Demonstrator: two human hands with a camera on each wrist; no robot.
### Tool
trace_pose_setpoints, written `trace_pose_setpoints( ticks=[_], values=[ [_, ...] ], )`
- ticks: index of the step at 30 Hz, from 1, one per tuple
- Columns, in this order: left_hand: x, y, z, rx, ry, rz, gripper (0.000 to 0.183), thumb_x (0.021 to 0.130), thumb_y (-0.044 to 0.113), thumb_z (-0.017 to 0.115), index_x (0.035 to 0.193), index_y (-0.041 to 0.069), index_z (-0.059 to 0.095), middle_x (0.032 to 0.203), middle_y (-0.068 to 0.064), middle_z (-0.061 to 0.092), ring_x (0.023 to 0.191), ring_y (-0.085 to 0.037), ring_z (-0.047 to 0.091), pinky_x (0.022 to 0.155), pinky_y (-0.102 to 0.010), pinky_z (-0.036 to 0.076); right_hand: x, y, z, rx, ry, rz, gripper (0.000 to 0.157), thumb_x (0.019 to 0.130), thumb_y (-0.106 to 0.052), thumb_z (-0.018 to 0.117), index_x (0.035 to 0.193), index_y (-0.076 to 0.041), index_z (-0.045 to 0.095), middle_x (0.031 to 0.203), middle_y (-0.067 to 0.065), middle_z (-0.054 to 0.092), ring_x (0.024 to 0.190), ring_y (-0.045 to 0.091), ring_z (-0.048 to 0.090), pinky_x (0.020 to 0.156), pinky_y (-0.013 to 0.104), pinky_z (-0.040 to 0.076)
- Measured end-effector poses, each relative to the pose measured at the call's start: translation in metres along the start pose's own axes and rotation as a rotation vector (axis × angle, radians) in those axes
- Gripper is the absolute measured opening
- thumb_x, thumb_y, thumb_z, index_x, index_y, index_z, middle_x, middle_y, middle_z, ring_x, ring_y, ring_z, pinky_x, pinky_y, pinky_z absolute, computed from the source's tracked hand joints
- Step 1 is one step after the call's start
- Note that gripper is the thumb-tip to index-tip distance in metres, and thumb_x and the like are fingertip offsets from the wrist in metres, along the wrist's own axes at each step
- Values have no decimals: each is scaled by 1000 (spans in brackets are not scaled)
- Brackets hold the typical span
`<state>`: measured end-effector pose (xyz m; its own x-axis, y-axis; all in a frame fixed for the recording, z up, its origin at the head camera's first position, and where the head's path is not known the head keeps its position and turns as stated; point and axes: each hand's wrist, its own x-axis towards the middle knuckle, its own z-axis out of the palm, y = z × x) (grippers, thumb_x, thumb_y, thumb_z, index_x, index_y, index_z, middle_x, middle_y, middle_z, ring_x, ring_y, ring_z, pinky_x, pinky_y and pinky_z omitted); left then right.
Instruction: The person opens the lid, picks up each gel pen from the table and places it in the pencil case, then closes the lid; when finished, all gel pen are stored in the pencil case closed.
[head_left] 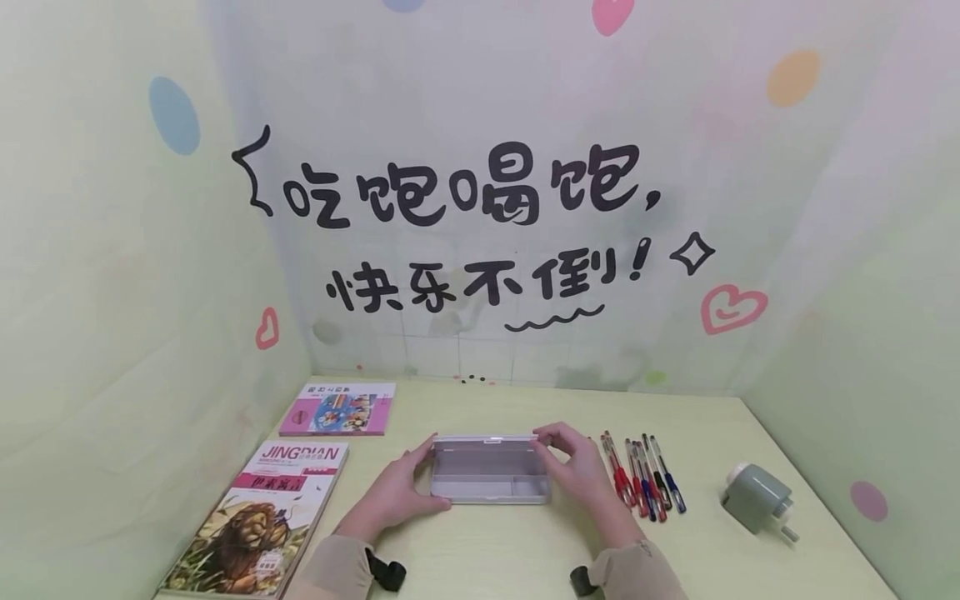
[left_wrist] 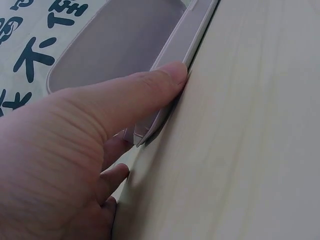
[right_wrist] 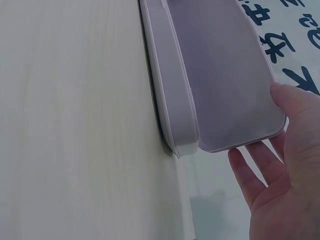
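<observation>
Head: R hand (head_left: 576, 468) pinches case lid (head_left: 483, 458).

Over my feed I saw a pale back wall (head_left: 450, 100) with a light left wall (head_left: 112, 333) and right wall (head_left: 892, 317) closing in the space. Bold black Chinese lettering (head_left: 517, 183) ran in two rows across the back, with a wavy line (head_left: 555, 323) beneath and a pink outlined heart (head_left: 733, 309) near the right corner. A blue oval (head_left: 174, 115) marked the left side, an orange oval (head_left: 793, 78) sat high at the back, and a purple oval (head_left: 868, 507) sat low on the right. Below, I had a pale yellowish worktop (head_left: 487, 558), its faint wood grain showing in the left wrist view. The light looked soft and fairly even.
</observation>
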<state>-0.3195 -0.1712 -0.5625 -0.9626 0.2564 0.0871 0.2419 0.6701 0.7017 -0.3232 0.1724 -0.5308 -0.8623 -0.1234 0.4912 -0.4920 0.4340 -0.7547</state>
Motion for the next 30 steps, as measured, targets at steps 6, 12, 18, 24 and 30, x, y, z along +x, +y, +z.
trace_pose_setpoints(
  ticks=[6, 12, 18, 24, 30],
  values=[
    [-2, 0, 1, -10, -7, -9, 130, 73, 49, 101, 175, 14, 29, 171, -14, 52, 161, -52, 41, 134, -70, 32, 7, -2, 6, -23, 28, 25, 22, 99, -9, 81, 121, -10, 76, 119, 7, 82, 118, 34, 80, 109, 50, 64],
    [-2, 2, 0, -27, -14, -16, 130, 75, 48, 100, 177, 16, 25, 170, -9, 53, 162, -53, 37, 133, -75, 27, 14, -4, 9, -19, 1, 168, 34, 102, -15, 80, 134, -11, 70, 139, 14, 76, 127, 40, 76, 110, 53, 64],
    [-1, 4, -1, -16, -12, -24, 131, 74, 48, 100, 176, 12, 26, 169, -8, 55, 162, -52, 38, 133, -75, 27, 26, -8, 9, -24, -46, 274, 43, 106, -26, 76, 146, -16, 65, 151, 20, 68, 131, 44, 73, 109, 57, 64],
    [1, 8, -3, -21, -15, -31, 131, 73, 45, 101, 175, 11, 27, 168, -7, 57, 163, -54, 35, 134, -76, 25, 41, -11, 9, -45, -75, 346, 48, 108, -37, 72, 150, -18, 63, 157, 20, 63, 129, 40, 73, 104, 54, 66],
    [2, 8, -2, -25, -18, -41, 131, 71, 43, 103, 175, 11, 29, 166, -8, 59, 162, -56, 35, 133, -77, 24, 52, -12, 12, -97, -93, 383, 49, 110, -38, 68, 153, -15, 61, 161, 24, 59, 129, 43, 72, 102, 54, 66]
  ],
)
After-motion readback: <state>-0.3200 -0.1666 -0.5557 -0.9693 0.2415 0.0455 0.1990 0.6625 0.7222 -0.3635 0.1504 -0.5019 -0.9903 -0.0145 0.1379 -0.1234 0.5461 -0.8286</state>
